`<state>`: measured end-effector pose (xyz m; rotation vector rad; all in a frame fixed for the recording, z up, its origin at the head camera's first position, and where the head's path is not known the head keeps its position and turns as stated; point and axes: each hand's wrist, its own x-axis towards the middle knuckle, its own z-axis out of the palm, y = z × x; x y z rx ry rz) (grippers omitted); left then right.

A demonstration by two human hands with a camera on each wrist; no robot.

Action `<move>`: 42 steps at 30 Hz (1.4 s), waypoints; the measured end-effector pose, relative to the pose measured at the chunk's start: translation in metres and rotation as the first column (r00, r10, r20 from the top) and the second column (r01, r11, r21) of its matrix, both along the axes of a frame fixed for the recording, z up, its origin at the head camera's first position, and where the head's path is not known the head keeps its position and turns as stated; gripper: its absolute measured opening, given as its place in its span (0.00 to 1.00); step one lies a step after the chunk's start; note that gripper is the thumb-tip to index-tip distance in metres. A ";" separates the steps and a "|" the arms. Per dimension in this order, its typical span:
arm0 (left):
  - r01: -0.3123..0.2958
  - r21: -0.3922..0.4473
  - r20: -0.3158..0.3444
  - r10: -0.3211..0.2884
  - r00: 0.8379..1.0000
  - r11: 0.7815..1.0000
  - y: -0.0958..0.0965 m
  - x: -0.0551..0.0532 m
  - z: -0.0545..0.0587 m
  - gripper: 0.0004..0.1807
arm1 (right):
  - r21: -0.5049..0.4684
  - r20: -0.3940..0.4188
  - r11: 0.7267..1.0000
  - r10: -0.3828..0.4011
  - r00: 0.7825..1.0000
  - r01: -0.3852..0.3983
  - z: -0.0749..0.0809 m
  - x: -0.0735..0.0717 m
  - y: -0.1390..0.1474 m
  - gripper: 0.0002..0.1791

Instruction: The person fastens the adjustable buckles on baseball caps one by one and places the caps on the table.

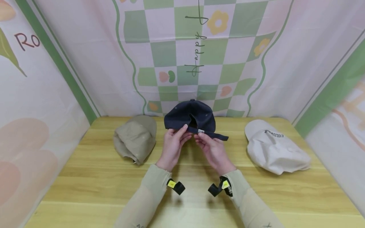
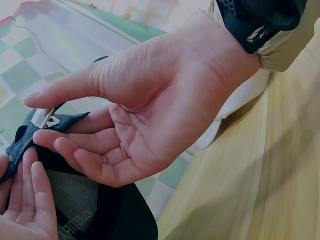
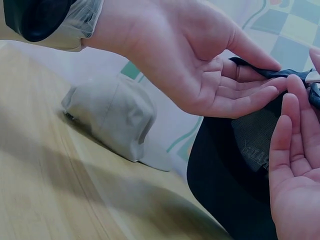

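A navy baseball cap (image 1: 180,111) is held up above the table's back part, its rear opening and strap (image 1: 219,136) facing me. My left hand (image 1: 172,145) pinches the band at the left of the opening, thumb on top. With thumb and fingers, my right hand (image 1: 213,151) pinches the strap at its metal buckle (image 1: 201,131). The strap's loose end sticks out to the right. From the left wrist view, the buckle (image 2: 43,118) shows between the right thumb and fingers. Lettering inside the cap (image 3: 250,145) is too blurred to read.
A khaki cap (image 1: 136,137) lies on the wooden table (image 1: 94,186) to the left. An off-white cap (image 1: 275,148) with dark lettering lies to the right. Behind the table hangs a green-and-white checked curtain (image 1: 188,50). Printed cloth (image 1: 37,104) also covers the sides.
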<state>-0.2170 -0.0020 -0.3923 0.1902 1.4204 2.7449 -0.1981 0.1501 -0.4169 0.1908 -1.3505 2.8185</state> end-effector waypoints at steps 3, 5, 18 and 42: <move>-0.001 0.001 -0.001 0.001 1.000 1.000 0.000 0.000 -0.001 0.03 | 0.002 -0.008 1.000 -0.007 1.000 0.007 0.001 0.000 0.001 0.11; 0.000 0.004 -0.002 0.000 1.000 1.000 0.000 -0.001 -0.001 0.03 | 0.009 -0.010 1.000 -0.015 1.000 0.015 0.001 0.000 0.001 0.12; 0.020 -0.004 -0.010 -0.020 1.000 1.000 0.001 -0.001 -0.001 0.05 | -0.014 -0.052 0.992 -0.129 0.990 0.128 0.010 -0.001 0.000 0.04; -0.007 0.252 0.210 -0.047 0.977 0.968 -0.022 -0.016 0.002 0.22 | 0.015 0.013 0.989 -0.146 0.989 0.146 0.005 0.001 0.015 0.05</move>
